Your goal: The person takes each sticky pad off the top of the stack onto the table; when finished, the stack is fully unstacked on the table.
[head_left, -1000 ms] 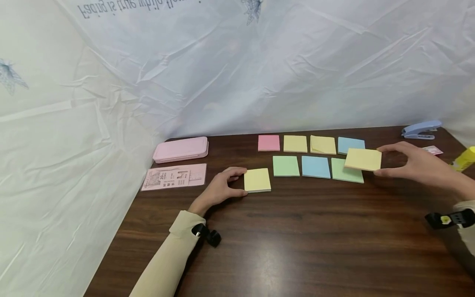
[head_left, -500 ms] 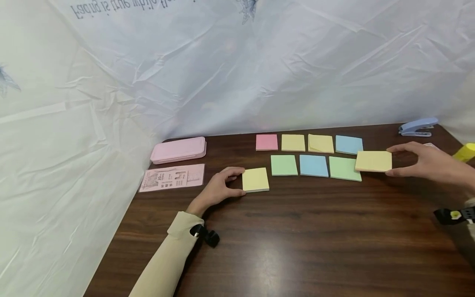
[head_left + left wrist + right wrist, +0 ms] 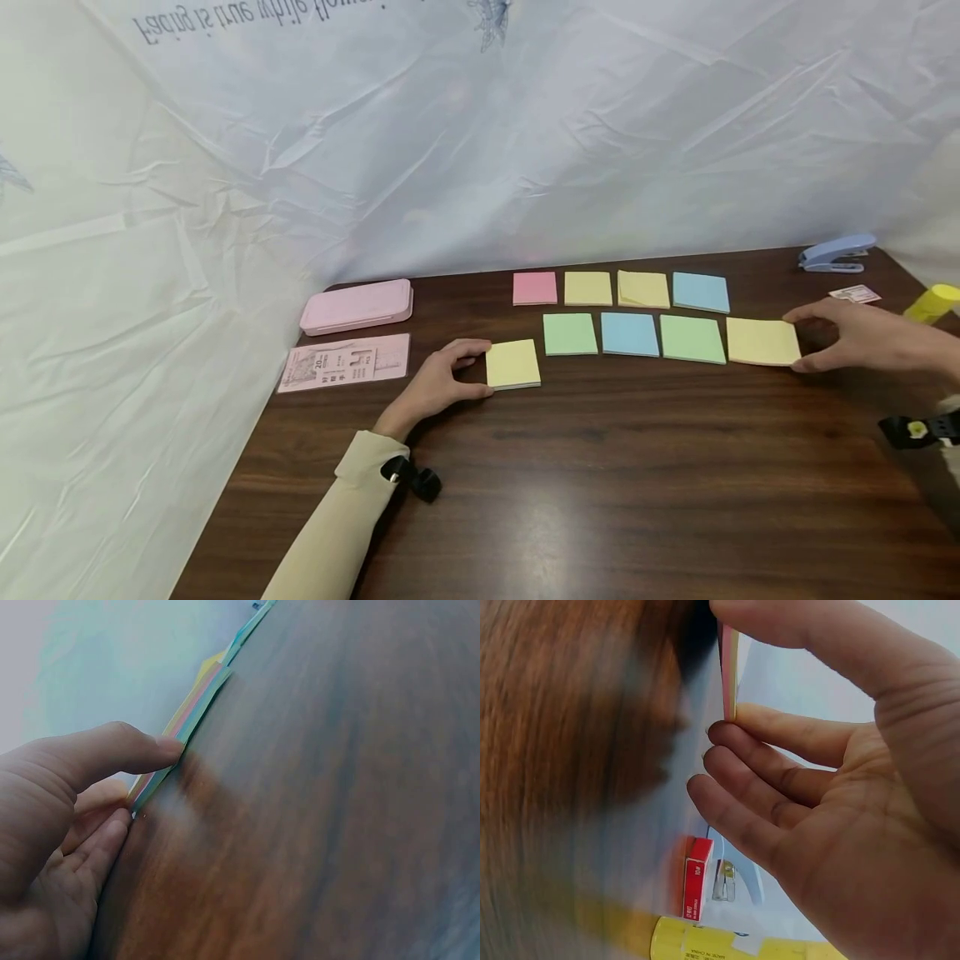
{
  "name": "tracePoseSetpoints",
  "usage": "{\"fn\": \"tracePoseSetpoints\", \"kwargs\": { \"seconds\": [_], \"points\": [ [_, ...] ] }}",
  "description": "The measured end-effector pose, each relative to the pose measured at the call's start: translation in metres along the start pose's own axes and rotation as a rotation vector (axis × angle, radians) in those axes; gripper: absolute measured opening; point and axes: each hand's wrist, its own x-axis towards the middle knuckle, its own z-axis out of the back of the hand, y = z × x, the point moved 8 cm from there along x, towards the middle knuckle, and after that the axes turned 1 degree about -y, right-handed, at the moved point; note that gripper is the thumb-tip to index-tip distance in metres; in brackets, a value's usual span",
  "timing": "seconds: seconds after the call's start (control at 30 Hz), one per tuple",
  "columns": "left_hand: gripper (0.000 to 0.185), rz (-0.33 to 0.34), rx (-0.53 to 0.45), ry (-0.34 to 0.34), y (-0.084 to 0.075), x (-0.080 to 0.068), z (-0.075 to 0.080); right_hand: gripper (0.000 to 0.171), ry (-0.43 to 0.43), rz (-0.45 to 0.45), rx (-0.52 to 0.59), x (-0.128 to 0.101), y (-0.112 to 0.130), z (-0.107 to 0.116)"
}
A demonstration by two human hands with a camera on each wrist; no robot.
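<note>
My left hand (image 3: 433, 385) pinches a stack of sticky notes (image 3: 513, 364) between thumb and fingers at its left side. Yellow tops this stack, and the left wrist view shows pink, blue and green layers (image 3: 184, 724) beneath. At the right end of the front row, my right hand (image 3: 851, 335) grips another yellow-topped sticky note pad (image 3: 763, 342) by its right edge. A pink layer (image 3: 727, 682) shows under the yellow in the right wrist view. That pad lies beside a green pad (image 3: 693, 339); whether it fully touches the table is unclear.
Front row: a green pad (image 3: 570, 334) and a blue pad (image 3: 630, 334). Behind: pink (image 3: 535, 288), yellow (image 3: 588, 289), another yellow (image 3: 643, 290) and blue (image 3: 701, 292) pads. Pink case (image 3: 357, 306) and pink packet (image 3: 345, 363) left; stapler (image 3: 836, 253), red staple box (image 3: 696, 881), yellow tube (image 3: 932, 305) right.
My right hand has carried the yellow-topped pad rightward from above the green pad and lowered it to the row's right end. The left hand keeps its hold on its stack.
</note>
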Motion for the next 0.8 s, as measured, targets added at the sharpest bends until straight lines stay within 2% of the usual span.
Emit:
{"fn": "tracePoseSetpoints", "kwargs": {
  "seconds": [0.4, 0.6, 0.8],
  "points": [
    [0.066, 0.001, -0.009, -0.009, 0.002, -0.002, 0.001, 0.081, 0.004, 0.054, -0.014, 0.007, 0.006, -0.004],
    [0.067, 0.001, -0.012, -0.011, 0.003, -0.002, 0.001, 0.087, -0.004, 0.034, -0.026, 0.008, 0.005, -0.002],
    [0.067, -0.003, -0.02, -0.003, 0.002, -0.002, -0.001, 0.088, -0.065, 0.033, 0.051, 0.005, 0.032, 0.007]
  ]
}}
